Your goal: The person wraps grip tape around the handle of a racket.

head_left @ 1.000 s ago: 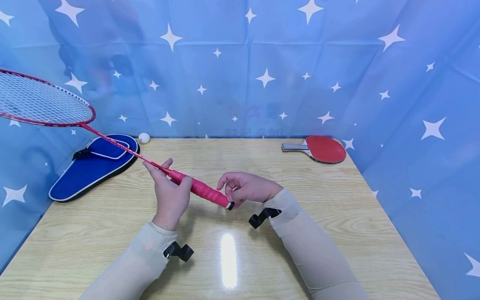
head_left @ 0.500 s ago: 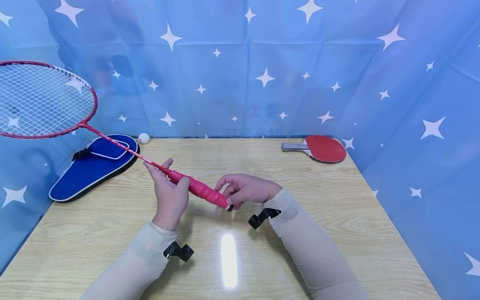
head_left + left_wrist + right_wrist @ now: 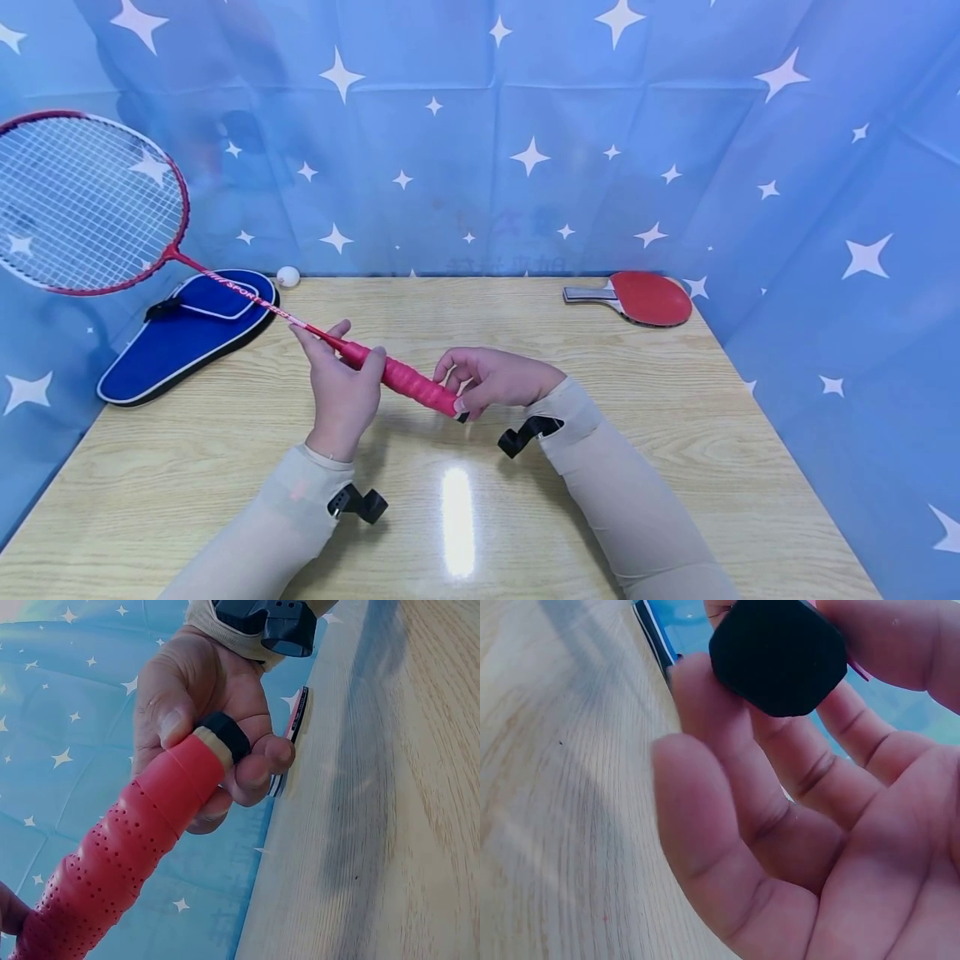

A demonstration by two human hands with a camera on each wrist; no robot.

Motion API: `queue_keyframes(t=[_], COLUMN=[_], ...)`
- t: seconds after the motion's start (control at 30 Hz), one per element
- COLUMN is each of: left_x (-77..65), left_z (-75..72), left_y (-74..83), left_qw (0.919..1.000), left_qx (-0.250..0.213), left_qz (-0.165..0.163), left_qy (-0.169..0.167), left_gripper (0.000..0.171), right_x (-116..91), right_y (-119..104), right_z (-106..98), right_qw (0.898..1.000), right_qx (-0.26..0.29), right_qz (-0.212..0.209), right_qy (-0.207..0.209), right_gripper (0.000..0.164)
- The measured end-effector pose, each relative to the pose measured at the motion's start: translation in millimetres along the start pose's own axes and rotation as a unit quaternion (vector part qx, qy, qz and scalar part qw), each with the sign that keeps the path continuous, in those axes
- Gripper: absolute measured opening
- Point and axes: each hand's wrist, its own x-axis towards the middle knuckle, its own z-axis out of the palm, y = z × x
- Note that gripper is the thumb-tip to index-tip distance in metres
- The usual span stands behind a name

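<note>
A red and white badminton racket (image 3: pixel 258 298) slants above the table, its strung head (image 3: pixel 90 204) up at the left and its pink wrapped grip (image 3: pixel 412 383) toward the middle. My left hand (image 3: pixel 341 404) holds the racket where grip meets shaft, thumb laid on the wrap. At the butt end my right hand (image 3: pixel 506 382) pinches the handle between thumb and fingers. The left wrist view gives the perforated pink wrap and the black butt cap (image 3: pixel 225 736) by the right thumb. Seen end-on in the right wrist view, the cap is faceted, with fingers curled beneath it.
Behind the racket shaft lies a blue paddle case (image 3: pixel 187 342) with white piping. A white ball (image 3: pixel 288 276) sits beside it at the table's back edge. Back right rests a red table tennis paddle (image 3: pixel 651 298). Blue starry cloth (image 3: pixel 450 125) surrounds the wooden table (image 3: pixel 675 467).
The racket has rolled about its shaft, so the strung face shows wider and flatter toward the head view. My right thumb has shifted over the butt; the left hand stays nearly in place.
</note>
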Motion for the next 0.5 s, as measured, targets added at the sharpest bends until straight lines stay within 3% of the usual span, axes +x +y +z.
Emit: queue_keyframes(t=[0.5], left_x=[0.6], left_z=[2.4], left_y=[-1.7], left_qw=[0.9999], left_qx=[0.0], left_qz=[-0.013], left_qy=[-0.005], left_gripper=[0.126], right_x=[-5.1], right_y=[1.3], right_z=[-6.7], right_qw=[1.0], right_qx=[0.018], right_qz=[-0.006], right_qy=[-0.017], right_gripper=[0.04])
